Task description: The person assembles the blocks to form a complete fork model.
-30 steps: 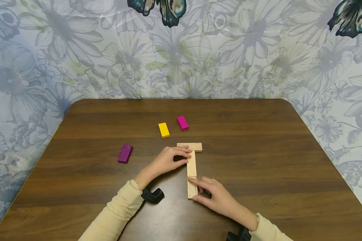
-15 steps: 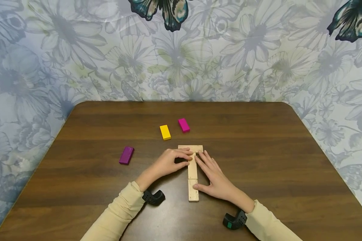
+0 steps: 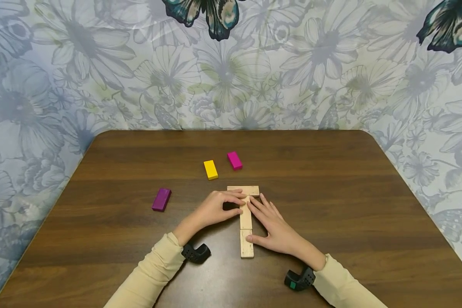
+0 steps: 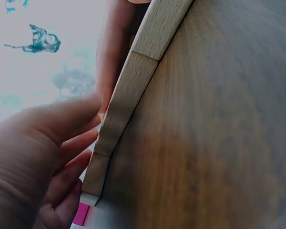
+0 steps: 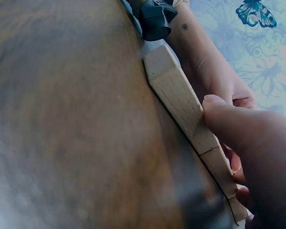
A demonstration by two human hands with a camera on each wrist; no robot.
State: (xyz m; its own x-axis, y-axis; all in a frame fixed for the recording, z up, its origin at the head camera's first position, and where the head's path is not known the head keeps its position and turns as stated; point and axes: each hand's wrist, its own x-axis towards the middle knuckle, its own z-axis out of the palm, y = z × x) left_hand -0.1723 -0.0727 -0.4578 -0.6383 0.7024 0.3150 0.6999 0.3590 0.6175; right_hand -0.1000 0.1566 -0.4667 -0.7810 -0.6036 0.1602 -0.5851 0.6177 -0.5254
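Observation:
Three plain wooden blocks lie flat in a T shape: a crosswise block (image 3: pixel 250 190) at the far end, a middle block (image 3: pixel 245 221) and a near block (image 3: pixel 247 251) end to end below it. My left hand (image 3: pixel 219 206) touches the crosswise and middle blocks from the left, fingers slightly bent, its thumb at the middle block's side. Fairly straight fingers of my right hand (image 3: pixel 274 229) rest at the right of the middle block, near the joint with the crosswise one. Its thumb (image 5: pixel 224 114) touches the near block. Both wrist views show the blocks' side faces meeting closely.
Beyond the blocks lie a yellow block (image 3: pixel 211 170) and a magenta block (image 3: pixel 235 161). A purple block (image 3: pixel 161 199) is to the left on the brown table (image 3: pixel 350 205). Behind the table hangs a floral backdrop (image 3: pixel 231 77) with butterflies.
From around the near block, my right hand has slid forward, its fingers now spread up to the far end of the middle block. The left hand has stayed nearly still.

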